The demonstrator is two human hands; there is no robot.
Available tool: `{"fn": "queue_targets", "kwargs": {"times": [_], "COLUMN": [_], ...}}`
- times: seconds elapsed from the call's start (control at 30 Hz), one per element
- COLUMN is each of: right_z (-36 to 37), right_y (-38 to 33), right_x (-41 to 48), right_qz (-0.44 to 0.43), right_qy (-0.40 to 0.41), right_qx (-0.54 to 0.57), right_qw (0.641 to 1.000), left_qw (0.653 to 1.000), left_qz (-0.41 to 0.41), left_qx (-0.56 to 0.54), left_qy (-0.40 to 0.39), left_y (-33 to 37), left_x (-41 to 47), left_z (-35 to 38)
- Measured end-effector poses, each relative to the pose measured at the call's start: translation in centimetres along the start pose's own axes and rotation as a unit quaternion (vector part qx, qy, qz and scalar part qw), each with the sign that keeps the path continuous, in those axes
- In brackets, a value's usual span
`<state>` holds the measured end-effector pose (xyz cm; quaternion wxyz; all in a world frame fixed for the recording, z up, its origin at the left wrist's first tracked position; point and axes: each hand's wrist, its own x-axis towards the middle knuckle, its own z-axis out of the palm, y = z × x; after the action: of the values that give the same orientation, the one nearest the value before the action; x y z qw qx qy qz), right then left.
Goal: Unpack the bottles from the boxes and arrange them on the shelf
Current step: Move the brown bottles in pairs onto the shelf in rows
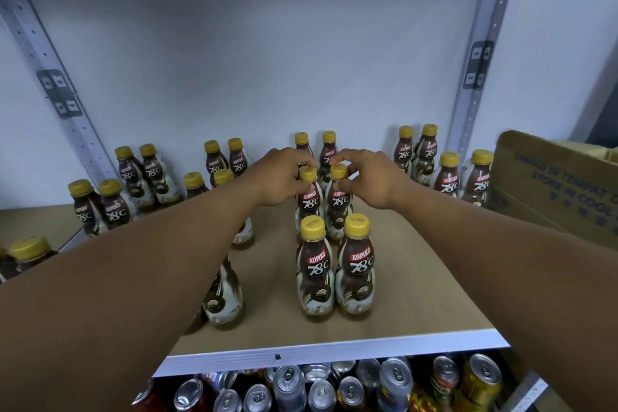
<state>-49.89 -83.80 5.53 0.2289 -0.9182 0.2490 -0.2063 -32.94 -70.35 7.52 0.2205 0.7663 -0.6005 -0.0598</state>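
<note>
Seemingly, left hand (280, 177) and right hand (372, 178) pinch bottles (309, 202).

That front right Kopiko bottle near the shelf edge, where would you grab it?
I would take the front right Kopiko bottle round its yellow cap, coming down from above or in from the open right side. It stands upright, and its twin stands close on its left, so a grip round the body would likely be cramped there.
</note>
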Motion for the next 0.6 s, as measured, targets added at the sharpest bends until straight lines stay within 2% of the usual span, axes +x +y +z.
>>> {"fn": "queue_targets", "kwargs": {"times": [0.43, 0.6], "right_z": [-0.1, -2.9], "right_y": [0.4, 1.7], "right_x": [-0.3, -1.5], "right_qz": [0.000, 0.006], "right_qy": [-0.029, 0.009], "right_qx": [0.034, 0.013], "right_qw": [0.999, 1.000], "left_qw": [1.000, 0.997], "left_qz": [-0.011, -0.005], "left_qx": [-0.016, -0.039], "left_qy": [-0.001, 0.066], "left_y": [0.5, 2.5], "left_x": [-0.3, 0.6], "left_z": [-0.1, -0.9]}}
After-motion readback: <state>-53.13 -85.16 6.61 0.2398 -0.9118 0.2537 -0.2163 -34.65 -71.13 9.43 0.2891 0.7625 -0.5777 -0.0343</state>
